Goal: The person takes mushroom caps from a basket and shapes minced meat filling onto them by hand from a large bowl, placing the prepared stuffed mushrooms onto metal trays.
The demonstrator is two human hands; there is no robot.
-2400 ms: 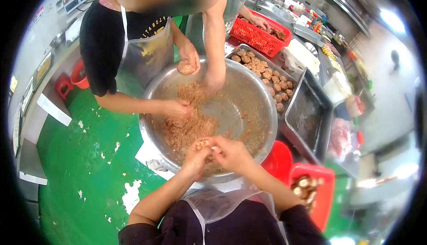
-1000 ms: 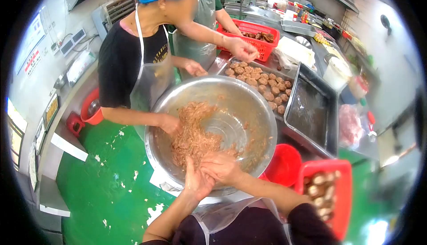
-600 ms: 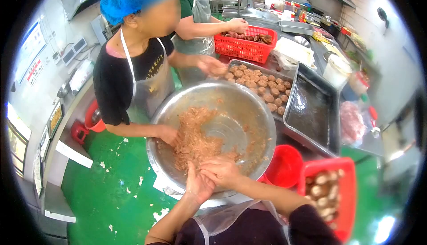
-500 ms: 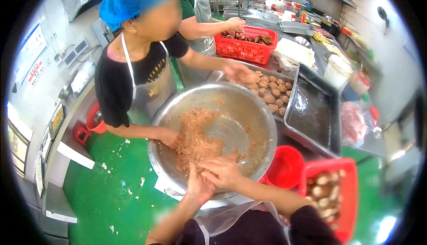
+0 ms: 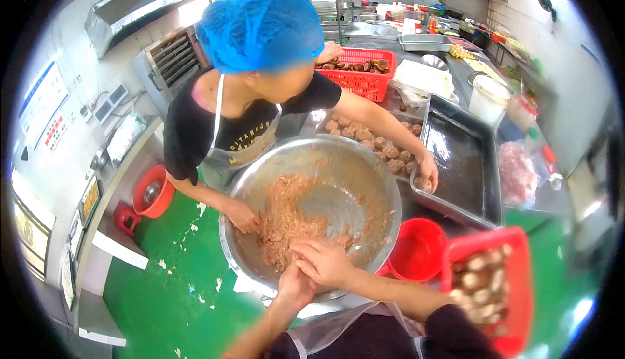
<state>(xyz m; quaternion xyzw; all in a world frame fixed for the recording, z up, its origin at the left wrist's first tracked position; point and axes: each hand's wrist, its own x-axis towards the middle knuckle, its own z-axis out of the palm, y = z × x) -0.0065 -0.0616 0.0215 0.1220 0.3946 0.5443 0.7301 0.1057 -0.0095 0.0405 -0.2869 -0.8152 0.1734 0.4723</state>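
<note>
A wide steel bowl (image 5: 381,183) sits in front of me, with a mass of minced meat (image 5: 290,212) in its left half. Over its near rim my left hand (image 5: 297,285) and my right hand (image 5: 322,262) are pressed together, fingers curled. The right lies on top of the left, and whatever is between the palms is hidden. Across the bowl, a co-worker in a blue hair net (image 5: 260,30) has one hand (image 5: 243,217) at the edge of the meat. That person's other hand (image 5: 426,175) reaches to the tray of meatballs (image 5: 364,134), at its near right corner.
Right of the meatballs stands a dark metal tray (image 5: 459,157). Nearer me are a red bucket (image 5: 420,248) and a red basket of mushrooms (image 5: 521,274). Behind, a second person stands by a red basket (image 5: 368,85) of dark brown pieces. A white tub (image 5: 488,98) stands farther right.
The co-worker's arm has swung right across the meatballs to the tray corner, and their body leans in. My hands have closed together more tightly. The view has shifted slightly.
</note>
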